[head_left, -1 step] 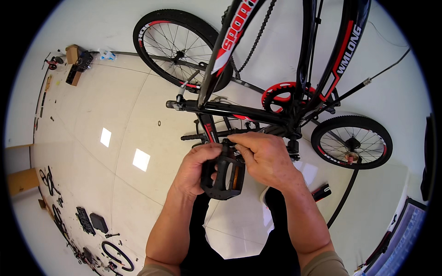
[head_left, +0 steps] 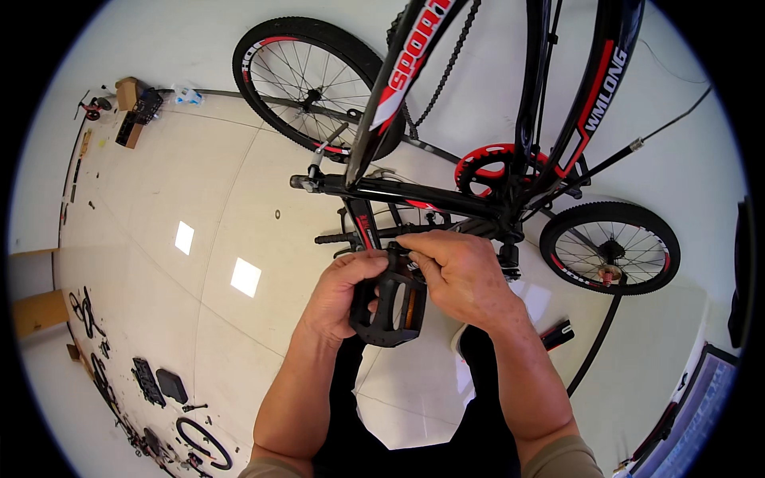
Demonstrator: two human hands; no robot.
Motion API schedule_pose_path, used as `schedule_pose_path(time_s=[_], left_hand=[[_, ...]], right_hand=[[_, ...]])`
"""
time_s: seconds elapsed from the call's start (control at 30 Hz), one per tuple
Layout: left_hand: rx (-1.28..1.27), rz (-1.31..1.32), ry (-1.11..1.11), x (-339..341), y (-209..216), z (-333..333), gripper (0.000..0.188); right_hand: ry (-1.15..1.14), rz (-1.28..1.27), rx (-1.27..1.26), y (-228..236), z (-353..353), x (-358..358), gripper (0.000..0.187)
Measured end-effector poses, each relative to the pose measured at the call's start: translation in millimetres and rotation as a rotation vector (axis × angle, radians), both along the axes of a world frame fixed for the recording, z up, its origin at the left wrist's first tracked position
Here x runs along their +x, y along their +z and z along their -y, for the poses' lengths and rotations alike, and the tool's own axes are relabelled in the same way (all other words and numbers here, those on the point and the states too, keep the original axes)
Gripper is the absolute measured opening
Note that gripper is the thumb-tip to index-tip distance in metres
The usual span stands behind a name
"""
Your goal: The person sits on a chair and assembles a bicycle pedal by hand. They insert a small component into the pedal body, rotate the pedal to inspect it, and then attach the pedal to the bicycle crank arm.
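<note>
A black bicycle pedal (head_left: pixel 386 307) with an orange side reflector is held in front of the bike frame, its wide end toward me. My left hand (head_left: pixel 336 291) is closed round its left side, thumb on top near the upper end. From the right, my right hand (head_left: pixel 464 271) pinches at the pedal's upper end, where the axle comes out. The fingers hide most of that joint. Just beyond both hands lies the black and red bicycle frame (head_left: pixel 438 192). A red and black chainring (head_left: pixel 470 165) sits on it farther back.
One wheel (head_left: pixel 307 44) leans on the wall at the far left, another wheel (head_left: pixel 558 263) at the right. A chain (head_left: pixel 442 86) hangs by the frame. Loose bike parts (head_left: pixel 147 382) lie on the floor at left, with cardboard boxes (head_left: pixel 127 94) behind. A display panel (head_left: pixel 705 406) stands at right.
</note>
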State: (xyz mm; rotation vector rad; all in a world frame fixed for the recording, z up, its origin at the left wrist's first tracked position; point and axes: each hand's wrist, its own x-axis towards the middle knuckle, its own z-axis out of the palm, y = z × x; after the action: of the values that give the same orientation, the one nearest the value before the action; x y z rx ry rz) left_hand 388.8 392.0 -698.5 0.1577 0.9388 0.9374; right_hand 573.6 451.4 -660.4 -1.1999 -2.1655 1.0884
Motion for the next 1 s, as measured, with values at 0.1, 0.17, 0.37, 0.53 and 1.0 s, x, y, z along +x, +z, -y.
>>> schedule_pose_path(time_s=[0.1, 0.17, 0.37, 0.53, 1.0], left_hand=[[-0.078, -0.048, 0.067, 4, 5, -1, 0.022], [-0.074, -0.036, 0.075, 2, 5, -1, 0.019], [-0.03, -0.184, 0.029, 0, 8, -2, 0.01], [-0.024, -0.294, -0.002, 2, 13, -4, 0.01], [-0.182, 0.256, 0.076, -8, 1, -3, 0.019]], right_hand=[[0.002, 0.015, -0.004, -2, 1, -1, 0.022], [-0.003, -0.016, 0.015, -6, 2, -1, 0.022], [0.016, 0.002, 0.036, -10, 3, -2, 0.023], [-0.011, 0.023, 0.024, -3, 4, -4, 0.02], [-0.085, -0.053, 0.017, -3, 4, -8, 0.017]])
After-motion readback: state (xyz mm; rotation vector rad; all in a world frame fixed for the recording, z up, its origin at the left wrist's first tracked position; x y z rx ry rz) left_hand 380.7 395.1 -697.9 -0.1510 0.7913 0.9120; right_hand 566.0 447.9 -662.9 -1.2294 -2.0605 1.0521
